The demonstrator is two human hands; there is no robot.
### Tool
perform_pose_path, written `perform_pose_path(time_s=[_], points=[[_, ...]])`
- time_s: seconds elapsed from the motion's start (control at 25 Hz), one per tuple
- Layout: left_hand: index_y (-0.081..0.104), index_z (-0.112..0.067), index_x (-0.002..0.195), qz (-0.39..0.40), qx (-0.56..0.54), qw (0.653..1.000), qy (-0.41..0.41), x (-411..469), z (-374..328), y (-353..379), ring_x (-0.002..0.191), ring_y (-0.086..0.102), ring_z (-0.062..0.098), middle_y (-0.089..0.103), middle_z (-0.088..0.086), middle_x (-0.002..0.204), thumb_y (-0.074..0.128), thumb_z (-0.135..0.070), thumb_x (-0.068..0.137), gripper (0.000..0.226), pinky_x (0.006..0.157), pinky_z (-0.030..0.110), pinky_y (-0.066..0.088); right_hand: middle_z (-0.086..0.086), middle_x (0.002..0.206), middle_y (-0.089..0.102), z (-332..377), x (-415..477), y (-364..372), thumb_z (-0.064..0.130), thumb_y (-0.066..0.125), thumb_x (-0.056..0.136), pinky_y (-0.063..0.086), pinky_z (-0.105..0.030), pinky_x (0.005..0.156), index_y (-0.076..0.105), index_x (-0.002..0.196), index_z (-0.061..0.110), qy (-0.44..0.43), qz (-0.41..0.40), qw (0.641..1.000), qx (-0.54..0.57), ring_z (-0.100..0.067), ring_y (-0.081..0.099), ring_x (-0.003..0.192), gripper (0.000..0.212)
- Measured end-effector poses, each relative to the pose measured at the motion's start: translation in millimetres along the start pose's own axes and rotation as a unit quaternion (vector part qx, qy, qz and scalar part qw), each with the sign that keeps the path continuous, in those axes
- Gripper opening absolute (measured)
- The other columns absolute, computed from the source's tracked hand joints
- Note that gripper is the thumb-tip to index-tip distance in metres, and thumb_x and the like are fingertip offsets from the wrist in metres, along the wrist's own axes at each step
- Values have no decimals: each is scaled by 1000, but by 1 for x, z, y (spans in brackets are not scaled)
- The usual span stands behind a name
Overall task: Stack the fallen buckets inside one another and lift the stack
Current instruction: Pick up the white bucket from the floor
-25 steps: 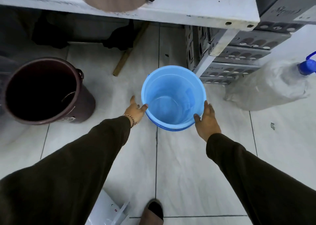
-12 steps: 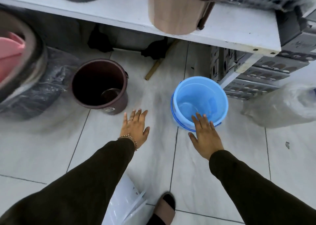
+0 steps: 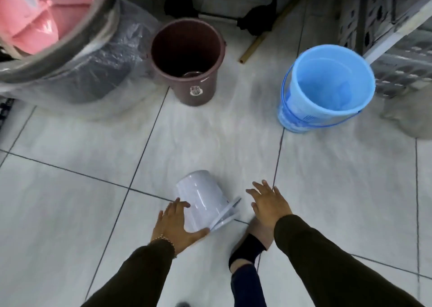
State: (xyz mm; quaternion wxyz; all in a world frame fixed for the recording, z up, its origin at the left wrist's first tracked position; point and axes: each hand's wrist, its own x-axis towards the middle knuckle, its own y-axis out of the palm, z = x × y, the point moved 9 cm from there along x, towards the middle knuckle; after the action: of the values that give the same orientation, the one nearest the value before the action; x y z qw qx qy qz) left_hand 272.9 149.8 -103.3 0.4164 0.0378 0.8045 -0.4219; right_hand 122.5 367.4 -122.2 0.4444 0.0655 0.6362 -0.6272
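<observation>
A white bucket (image 3: 203,199) lies on its side on the tiled floor, base pointing away from me, rim and handle toward my foot. My left hand (image 3: 175,225) rests against its near left side, fingers spread, touching it but not closed around it. My right hand (image 3: 268,201) hovers open just right of the rim, holding nothing. A blue bucket (image 3: 326,86) stands upright at the far right. A maroon bucket (image 3: 187,59) stands upright at the far middle.
A large grey tub (image 3: 70,56) wrapped in clear plastic, with pink items inside, sits far left. Grey crates (image 3: 397,61) and a white shelf leg are far right. A wooden stick (image 3: 254,45) lies behind the buckets. My foot (image 3: 250,243) is by the white bucket.
Both hands have left the blue bucket and drawn back toward me. The view has swung down to the white bucket, and my left hand now touches it.
</observation>
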Motion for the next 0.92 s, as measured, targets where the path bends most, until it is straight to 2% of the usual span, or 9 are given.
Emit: perform_pose_path(time_s=[0.08, 0.2, 0.28, 0.36, 0.44, 0.56, 0.68, 0.76, 0.92], points=[[30, -33, 130, 48, -46, 998, -21, -10, 28, 48, 121, 55, 19, 24, -11, 154, 73, -66, 57, 91, 89, 35, 51, 2, 164, 23, 19, 4, 51, 24, 44, 101, 13, -45, 124, 31, 152, 27, -1, 31, 1000, 0, -24, 13, 153, 53], [36, -27, 125, 28, -101, 994, -16, -4, 35, 85, 89, 61, 20, 34, -9, 144, 75, -38, 75, 65, 67, 31, 51, -2, 151, 46, 30, 7, 90, 33, 47, 99, 35, -45, 114, 41, 146, 22, 12, 3, 1000, 15, -25, 41, 140, 48], [43, -24, 116, -25, -133, 990, -32, 3, 39, 88, 84, 62, 22, 44, -7, 133, 67, -32, 84, 41, 66, 29, 47, -6, 127, 64, 32, 8, 92, 36, 43, 100, 47, -41, 96, 49, 134, 18, 20, -43, 998, 34, -26, 60, 115, 39], [47, -23, 108, -71, -139, 987, -29, 8, 35, 75, 90, 63, 25, 54, -4, 125, 58, -32, 90, 23, 68, 29, 44, -7, 107, 69, 32, 7, 74, 36, 39, 101, 48, -36, 78, 51, 121, 16, 12, -95, 994, 51, -29, 65, 92, 30], [48, -23, 109, -119, -137, 983, -11, 15, 23, 47, 90, 64, 28, 65, 1, 110, 49, -34, 94, 18, 69, 29, 42, -8, 103, 68, 29, 7, 38, 33, 40, 101, 48, -36, 70, 49, 117, 17, 2, -166, 982, 91, -31, 65, 85, 25], [43, -24, 110, -140, -180, 974, 5, 50, -7, -1, 83, 65, 37, 72, 7, 93, 46, -32, 94, 18, 68, 32, 45, -4, 122, 60, 9, 22, -23, 24, 46, 98, 49, -33, 78, 44, 129, 24, 14, -235, 946, 221, -27, 63, 101, 31], [40, -20, 119, -98, -265, 959, -18, 98, -38, -21, 83, 68, 41, 70, 18, 93, 46, -23, 94, 26, 73, 43, 59, -8, 144, 43, -20, 51, -52, 6, 49, 95, 48, -36, 96, 27, 150, 25, 58, -212, 935, 279, -27, 56, 118, 63], [39, -17, 123, -69, -342, 935, -60, 123, -54, -17, 79, 69, 41, 65, 22, 94, 45, -16, 93, 31, 68, 50, 62, -9, 152, 32, -42, 66, -54, -1, 50, 91, 46, -39, 103, 19, 155, 24, 102, -186, 937, 278, -31, 54, 123, 75], [39, -16, 131, -69, -412, 897, -142, 145, -55, -6, 87, 67, 43, 58, 17, 106, 46, -14, 92, 40, 63, 46, 60, 6, 147, 38, -56, 77, -49, 20, 49, 97, 43, -32, 107, 29, 152, 24, 97, -164, 927, 323, -24, 50, 130, 58]])
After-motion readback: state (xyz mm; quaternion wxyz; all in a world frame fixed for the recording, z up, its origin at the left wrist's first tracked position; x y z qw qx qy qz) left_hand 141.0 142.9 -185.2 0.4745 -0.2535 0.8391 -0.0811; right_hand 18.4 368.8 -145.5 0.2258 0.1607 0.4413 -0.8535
